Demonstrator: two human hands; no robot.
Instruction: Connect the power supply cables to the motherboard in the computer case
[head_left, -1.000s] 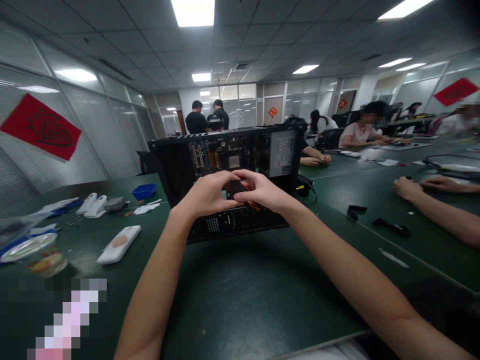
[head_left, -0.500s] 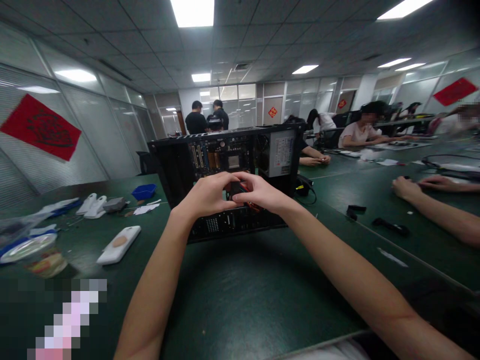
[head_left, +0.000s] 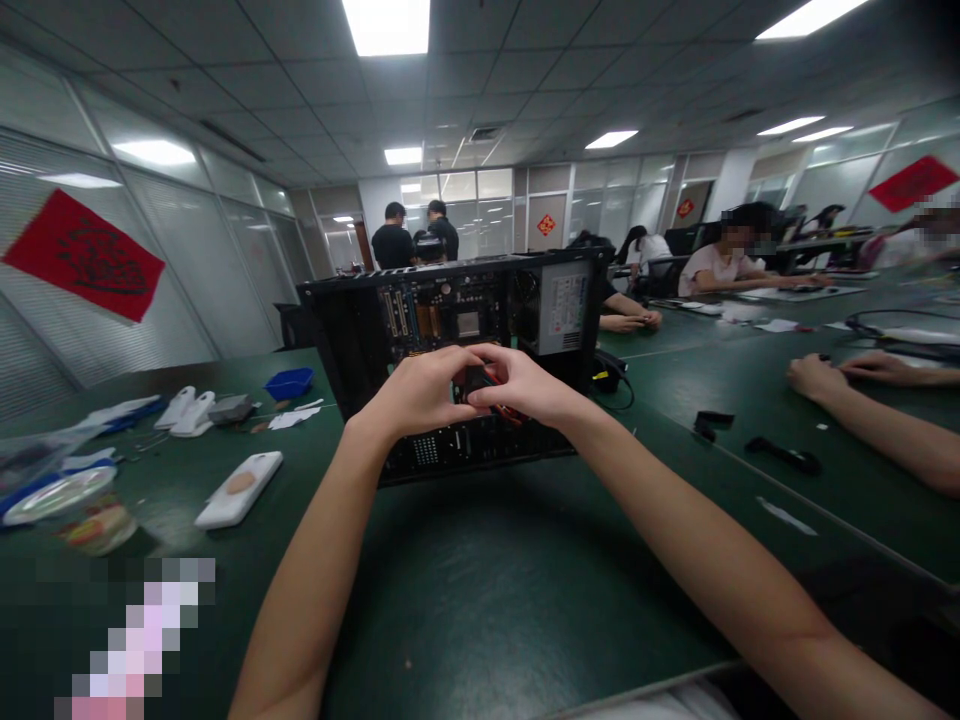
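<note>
On a green worktop, with a white phone-like slab lying well off to the left, a person's bare hands meet in front of an open computer case that stands on its side with its long axis across the view. The left hand curls its fingers shut from the left onto a small black connector. The right hand pinches the same piece from the right, thumb and forefinger closed. The connector sits dead centre between the two grips, touching both and equally near each. It is held just clear of the case's open face, below the motherboard. Red wires trail under the right hand into the case, left of the power supply. The knuckles hide most of the connector, so its shape, its pins and where the wires end cannot be made out. Further right, a co-worker's hand rests on the worktop, well apart.
</note>
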